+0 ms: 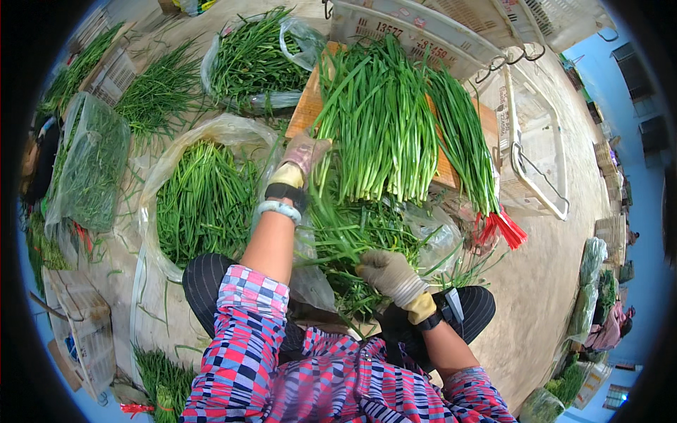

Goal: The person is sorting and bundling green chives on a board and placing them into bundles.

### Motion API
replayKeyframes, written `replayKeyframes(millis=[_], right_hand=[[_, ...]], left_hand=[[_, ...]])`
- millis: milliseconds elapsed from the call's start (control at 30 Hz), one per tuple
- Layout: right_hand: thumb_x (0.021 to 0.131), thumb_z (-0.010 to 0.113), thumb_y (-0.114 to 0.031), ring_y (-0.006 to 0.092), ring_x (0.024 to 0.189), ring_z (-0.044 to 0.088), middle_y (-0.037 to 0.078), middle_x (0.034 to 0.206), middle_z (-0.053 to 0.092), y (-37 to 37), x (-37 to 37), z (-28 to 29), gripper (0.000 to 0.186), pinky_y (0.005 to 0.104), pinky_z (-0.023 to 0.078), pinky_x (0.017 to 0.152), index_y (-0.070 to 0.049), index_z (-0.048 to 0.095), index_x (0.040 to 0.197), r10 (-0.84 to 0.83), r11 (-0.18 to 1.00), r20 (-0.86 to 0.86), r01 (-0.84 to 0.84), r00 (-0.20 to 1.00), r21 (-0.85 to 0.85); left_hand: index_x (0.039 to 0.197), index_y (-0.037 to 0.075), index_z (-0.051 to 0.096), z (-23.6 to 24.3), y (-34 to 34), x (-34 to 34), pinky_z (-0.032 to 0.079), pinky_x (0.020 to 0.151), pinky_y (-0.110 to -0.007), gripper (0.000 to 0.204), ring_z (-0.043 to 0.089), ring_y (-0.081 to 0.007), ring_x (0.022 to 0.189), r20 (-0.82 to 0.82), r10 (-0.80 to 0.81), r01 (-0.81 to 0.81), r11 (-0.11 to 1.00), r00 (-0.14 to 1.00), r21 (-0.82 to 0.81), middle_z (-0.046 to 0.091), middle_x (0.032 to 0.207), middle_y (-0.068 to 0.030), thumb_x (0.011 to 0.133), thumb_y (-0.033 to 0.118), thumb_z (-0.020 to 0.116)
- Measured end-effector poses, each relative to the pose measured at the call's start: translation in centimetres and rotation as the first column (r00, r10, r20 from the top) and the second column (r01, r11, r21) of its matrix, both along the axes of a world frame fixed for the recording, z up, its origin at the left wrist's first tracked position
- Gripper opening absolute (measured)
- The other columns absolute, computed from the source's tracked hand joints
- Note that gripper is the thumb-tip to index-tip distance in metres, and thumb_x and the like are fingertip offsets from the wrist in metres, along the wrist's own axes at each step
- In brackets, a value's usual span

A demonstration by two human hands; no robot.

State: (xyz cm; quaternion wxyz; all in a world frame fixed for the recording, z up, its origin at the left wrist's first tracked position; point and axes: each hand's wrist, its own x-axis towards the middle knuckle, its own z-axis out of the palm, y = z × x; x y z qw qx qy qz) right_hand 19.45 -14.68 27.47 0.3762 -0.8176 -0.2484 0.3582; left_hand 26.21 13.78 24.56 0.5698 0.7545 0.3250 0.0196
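My left hand (pixel 305 156), in a pinkish, stained glove, is closed at the left edge of a wooden board (pixel 307 106). Garlic chives hang down from it, their lower part smeared by motion. My right hand (pixel 395 278), in a beige knit glove, has its fingers curled on loose chive leaves (pixel 331 257) above a heap between my knees. Across the board lies a thick layer of garlic chives (pixel 381 120), pale stem ends toward me. A narrower bunch (pixel 462 134) lies to its right, near red strips (pixel 502 227) at the board's corner.
On my left stands an open plastic bag of chives (pixel 201 204), with another bag (pixel 254 63) beyond it. White plastic crates stand behind the board (pixel 416 35) and to its right (pixel 539 148). Loose chives (pixel 162 92) lie on the floor at the far left.
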Motion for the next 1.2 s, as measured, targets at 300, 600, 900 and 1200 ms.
replayKeyframes(millis=[300,600,900,1200], right_hand=[[0.079,0.066,-0.007,0.0128,0.067,0.058,0.004,0.08,0.063,4.1,3.7,4.6,0.012,0.0269,0.048,0.066,-0.003,0.064,0.09,-0.408,0.46,-0.551,0.685,0.728,0.565],[0.089,0.058,-0.019,0.0225,0.079,0.061,0.008,0.084,0.062,-0.1,13.9,20.2,0.015,0.0396,0.048,0.081,-0.005,0.057,0.095,-0.049,0.071,-0.438,0.44,0.898,0.895],[0.095,0.049,-0.02,0.0236,0.087,0.056,0.011,0.095,0.059,7.1,20.7,26.6,0.022,0.0424,0.046,0.082,-0.001,0.056,0.104,-0.848,0.41,0.448,-0.186,0.282,0.893],[0.088,0.06,-0.008,0.0084,0.077,0.055,0.0,0.086,0.058,14.2,11.9,8.8,0.009,0.0234,0.046,0.064,-0.009,0.055,0.096,-0.319,0.054,-0.103,0.127,0.942,0.99]], left_hand=[[0.077,0.002,0.063,1.7,0.4,0.0,0.042,0.05,-0.026,0.018,0.055,-0.011,0.056,0.061,0.082,-0.059,0.948,0.995,-0.314,0.064,0.067,-0.0022,0.079,0.019,0.068],[0.107,-0.002,0.056,1.0,-0.1,-0.2,0.043,0.059,-0.028,0.038,0.055,-0.0122,0.06,-0.067,0.03,-0.043,0.978,0.997,-0.202,0.066,0.074,-0.0045,0.081,0.023,0.066],[0.079,0.004,0.063,1.1,0.3,0.1,0.036,0.05,-0.027,0.033,0.046,-0.0106,0.051,-0.018,0.07,-0.072,0.985,0.997,-0.16,0.054,0.058,0.0005,0.082,0.037,0.066],[0.109,0.009,0.059,3.4,-1.6,-0.6,0.051,0.047,-0.027,0.056,0.062,-0.0131,0.064,0.236,0.047,0.168,0.571,0.971,-0.803,0.067,0.087,-0.0043,0.082,0.058,0.058]])
